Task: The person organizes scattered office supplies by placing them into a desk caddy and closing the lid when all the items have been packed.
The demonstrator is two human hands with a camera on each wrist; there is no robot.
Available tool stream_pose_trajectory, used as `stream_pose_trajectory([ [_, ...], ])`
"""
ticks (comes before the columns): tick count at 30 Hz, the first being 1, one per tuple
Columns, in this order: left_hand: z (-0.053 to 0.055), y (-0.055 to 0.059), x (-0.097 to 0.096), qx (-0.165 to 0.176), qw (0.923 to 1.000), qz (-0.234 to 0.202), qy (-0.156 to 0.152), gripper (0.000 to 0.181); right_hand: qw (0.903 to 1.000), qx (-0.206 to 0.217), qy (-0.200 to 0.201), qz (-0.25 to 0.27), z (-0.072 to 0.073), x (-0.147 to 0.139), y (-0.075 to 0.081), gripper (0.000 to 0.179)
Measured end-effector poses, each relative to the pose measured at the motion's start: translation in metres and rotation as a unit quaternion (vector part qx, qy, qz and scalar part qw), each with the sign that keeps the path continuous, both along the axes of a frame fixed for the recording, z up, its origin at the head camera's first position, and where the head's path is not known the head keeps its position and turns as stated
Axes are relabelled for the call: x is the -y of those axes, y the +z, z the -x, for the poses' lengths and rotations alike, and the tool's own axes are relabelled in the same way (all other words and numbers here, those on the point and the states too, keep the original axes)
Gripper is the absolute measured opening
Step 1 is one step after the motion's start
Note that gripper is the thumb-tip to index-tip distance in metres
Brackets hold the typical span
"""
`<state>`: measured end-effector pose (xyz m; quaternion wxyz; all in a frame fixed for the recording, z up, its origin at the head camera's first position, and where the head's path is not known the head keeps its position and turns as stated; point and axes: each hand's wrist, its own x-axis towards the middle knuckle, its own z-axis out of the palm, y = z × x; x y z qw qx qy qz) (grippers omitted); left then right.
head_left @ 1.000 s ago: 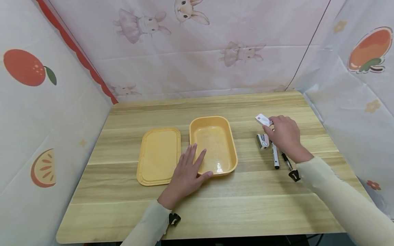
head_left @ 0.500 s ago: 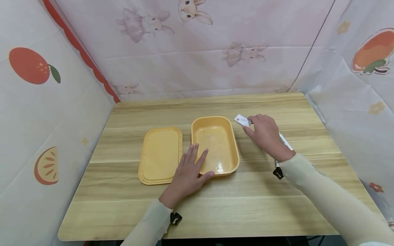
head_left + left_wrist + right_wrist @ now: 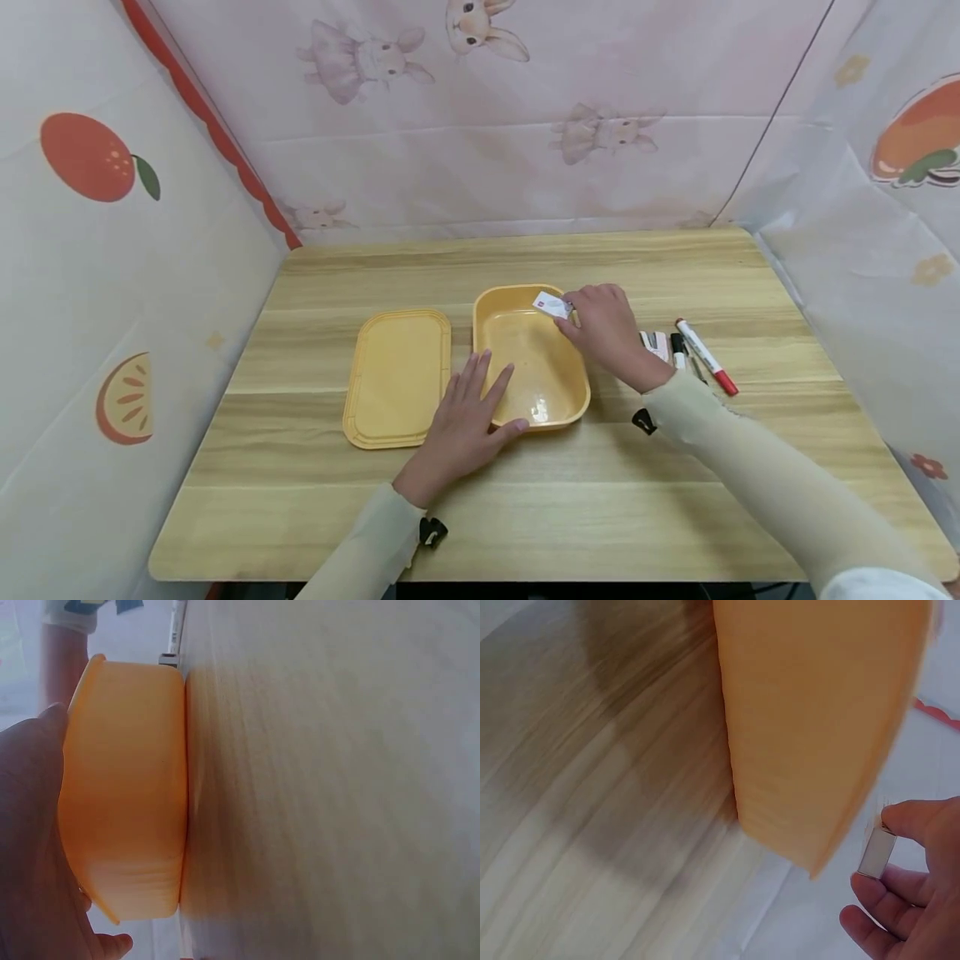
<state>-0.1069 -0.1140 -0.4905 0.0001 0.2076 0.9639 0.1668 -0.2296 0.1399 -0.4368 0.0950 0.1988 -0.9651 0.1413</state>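
Observation:
In the head view my right hand point(image 3: 606, 329) pinches a small white eraser point(image 3: 551, 304) with a printed label. The eraser is over the far right part of a yellow plastic box point(image 3: 543, 379). In the right wrist view the thumb and fingers grip the eraser point(image 3: 877, 853) beyond the box's wall point(image 3: 810, 712). My left hand point(image 3: 461, 425) rests on the box's near left rim, fingers straight and spread. From the left wrist camera, the side of the box point(image 3: 127, 772) shows beside that hand point(image 3: 34, 840).
Left of the box lies a flat yellow lid point(image 3: 401, 375). To the right, partly behind the right arm, lie a pencil sharpener point(image 3: 656, 343), a black-capped marker point(image 3: 678, 350), a thin pen point(image 3: 697, 368) and a red-capped marker point(image 3: 707, 357). Printed cloth walls surround the wooden table point(image 3: 570, 517).
My right hand has carried the eraser leftward from beside the pens to over the box. The red-capped marker has come into sight behind it. My left hand stays on the rim.

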Motion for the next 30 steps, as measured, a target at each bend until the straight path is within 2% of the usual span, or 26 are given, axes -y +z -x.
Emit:
stream_pose_trajectory([
  [15,0.0,-0.002,0.002,-0.003,1.0,0.004,-0.005,0.082,0.9973,-0.006,0.042,-0.06,0.011,0.038,-0.015,0.034],
  [30,0.0,-0.002,0.001,0.005,0.9999,0.01,-0.002,0.082,0.987,0.027,-0.007,-0.158,0.004,0.056,-0.026,0.042],
])
